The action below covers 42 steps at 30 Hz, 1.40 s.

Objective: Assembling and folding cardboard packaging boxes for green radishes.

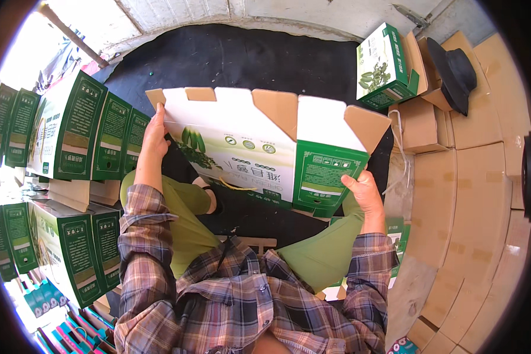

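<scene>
Between my hands, above my lap, I hold up a green and white printed cardboard box (242,156). Its top flaps stand up, white with bare brown cut-outs, and its printing is upside down to me. A yellow cord handle hangs on its front panel. My left hand (154,137) is closed on the box's left edge, near the upper corner. At the right side, my right hand (364,192) grips the green end panel with the thumb laid over its face. The fingers behind the panel are hidden.
Green and white boxes (71,133) stand stacked at the left. Another printed box (383,65) sits at the far right beside a black hat (454,74). Brown cartons (478,194) form a wall along the right. Black sheeting (218,59) covers the floor ahead.
</scene>
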### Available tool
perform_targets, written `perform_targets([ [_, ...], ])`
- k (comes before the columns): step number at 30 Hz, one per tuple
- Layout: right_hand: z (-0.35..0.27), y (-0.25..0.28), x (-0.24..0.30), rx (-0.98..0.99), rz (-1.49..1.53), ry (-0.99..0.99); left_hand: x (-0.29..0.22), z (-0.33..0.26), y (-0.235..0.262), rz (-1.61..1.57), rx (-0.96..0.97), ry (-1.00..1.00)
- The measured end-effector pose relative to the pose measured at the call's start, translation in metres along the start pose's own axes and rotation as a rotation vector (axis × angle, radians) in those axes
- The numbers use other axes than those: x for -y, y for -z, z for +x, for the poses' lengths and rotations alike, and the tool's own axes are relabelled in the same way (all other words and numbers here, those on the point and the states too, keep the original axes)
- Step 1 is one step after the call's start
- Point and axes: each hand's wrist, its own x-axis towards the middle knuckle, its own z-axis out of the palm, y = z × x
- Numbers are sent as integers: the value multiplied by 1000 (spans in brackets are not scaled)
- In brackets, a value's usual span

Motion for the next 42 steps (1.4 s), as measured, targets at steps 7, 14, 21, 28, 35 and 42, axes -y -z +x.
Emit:
perform_targets([
  [7, 13, 8, -5, -447, -46, -105, 9, -11, 3, -423, 372, -222],
  [14, 23, 10, -17, -620, 178, -143, 13, -41, 5, -407, 744, -254],
  [21, 37, 16, -33, -576, 194, -145, 24, -50, -5, -105, 714, -237],
  [28, 35, 35, -59, -625, 230, -315, 23, -72, -13, 15, 694, -290],
  [35, 40, 3, -40, -697, 194, -283, 28, -86, -24, 242, 653, -354],
  [42, 40, -24, -30, -724, -489, -108, 17, -108, -32, 470, 727, -628],
])
